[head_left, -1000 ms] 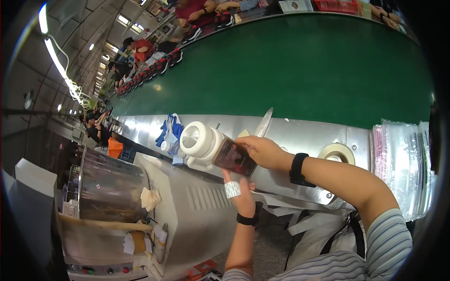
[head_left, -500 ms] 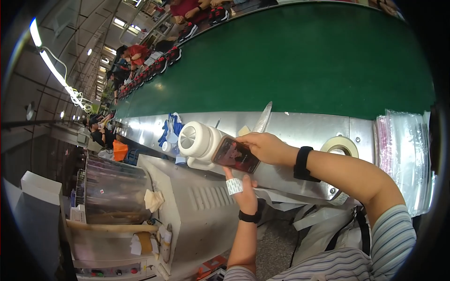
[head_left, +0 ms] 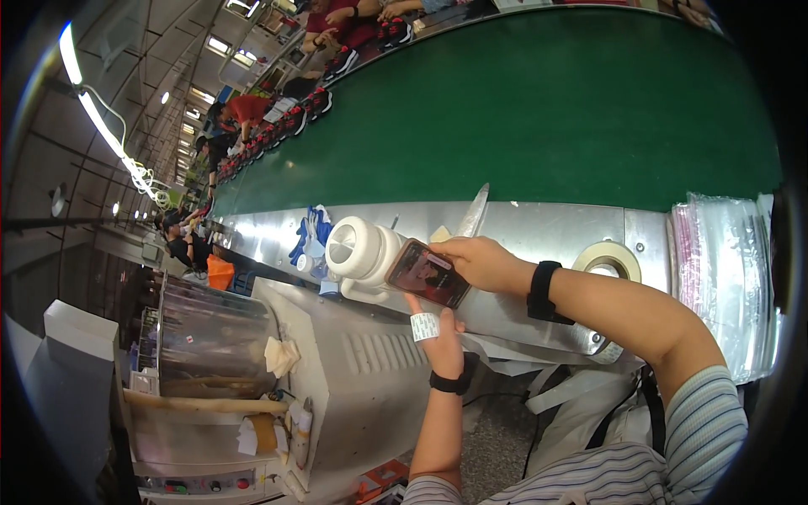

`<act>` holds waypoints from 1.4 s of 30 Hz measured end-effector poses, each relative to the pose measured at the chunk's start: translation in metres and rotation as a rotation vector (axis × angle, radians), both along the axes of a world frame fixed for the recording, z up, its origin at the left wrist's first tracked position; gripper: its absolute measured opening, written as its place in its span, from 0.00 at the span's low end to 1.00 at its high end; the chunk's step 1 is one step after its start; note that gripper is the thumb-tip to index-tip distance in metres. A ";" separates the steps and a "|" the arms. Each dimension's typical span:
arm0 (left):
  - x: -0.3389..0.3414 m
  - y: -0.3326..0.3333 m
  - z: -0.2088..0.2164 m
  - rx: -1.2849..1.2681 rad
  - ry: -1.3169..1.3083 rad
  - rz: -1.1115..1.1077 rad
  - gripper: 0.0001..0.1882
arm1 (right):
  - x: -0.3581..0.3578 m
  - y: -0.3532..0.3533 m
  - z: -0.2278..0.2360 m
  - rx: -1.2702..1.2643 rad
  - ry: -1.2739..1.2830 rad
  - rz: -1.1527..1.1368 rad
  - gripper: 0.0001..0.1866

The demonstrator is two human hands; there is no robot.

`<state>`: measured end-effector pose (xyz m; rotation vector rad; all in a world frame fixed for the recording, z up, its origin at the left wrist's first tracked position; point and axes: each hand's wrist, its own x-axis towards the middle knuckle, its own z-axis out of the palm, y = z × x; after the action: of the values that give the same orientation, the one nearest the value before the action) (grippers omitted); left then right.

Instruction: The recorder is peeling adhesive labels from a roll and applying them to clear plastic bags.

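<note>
My right hand (head_left: pixel 475 263) is closed on the right end of a smartphone (head_left: pixel 427 274), its screen lit with a dark picture. Below the phone is my left hand (head_left: pixel 442 345), index finger stretched up to the phone's lower edge and thumb apart. A printed white label sheet (head_left: pixel 425 326) lies across the left-hand fingers; whether it is stuck on cannot be seen. Just behind the phone, a white lidded jug (head_left: pixel 358 251) with a handle stands on the metal ledge (head_left: pixel 539 231). Black bands circle both wrists.
A tape roll (head_left: pixel 608 259) and stacked clear plastic bags (head_left: pixel 720 286) lie to the right. A pointed metal blade (head_left: pixel 475 210) rests beside the green belt (head_left: pixel 539 109). Blue cloth (head_left: pixel 313 231) sits left of the jug. Black-and-red shoes (head_left: pixel 290 122) line the far side near other people.
The picture on the phone screen differs slightly. Both hands keep nearly the same place around the phone. The whole view has shifted a little, and people at the far side have moved.
</note>
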<state>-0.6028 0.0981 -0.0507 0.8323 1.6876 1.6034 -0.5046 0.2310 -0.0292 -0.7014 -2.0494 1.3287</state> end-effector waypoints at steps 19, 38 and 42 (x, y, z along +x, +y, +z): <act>0.002 0.003 -0.002 0.049 0.069 0.030 0.40 | 0.001 -0.005 -0.005 0.001 0.052 -0.001 0.23; 0.002 -0.047 0.001 0.117 -0.042 0.010 0.33 | 0.052 -0.034 0.030 -0.046 0.017 -0.156 0.16; 0.051 -0.067 0.015 0.214 -0.231 -0.418 0.33 | 0.131 -0.087 0.073 -0.218 -0.240 0.109 0.13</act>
<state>-0.5521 0.0313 -0.0354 0.9867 1.1072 1.5309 -0.3732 0.1442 0.0442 -0.8937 -2.1755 1.6155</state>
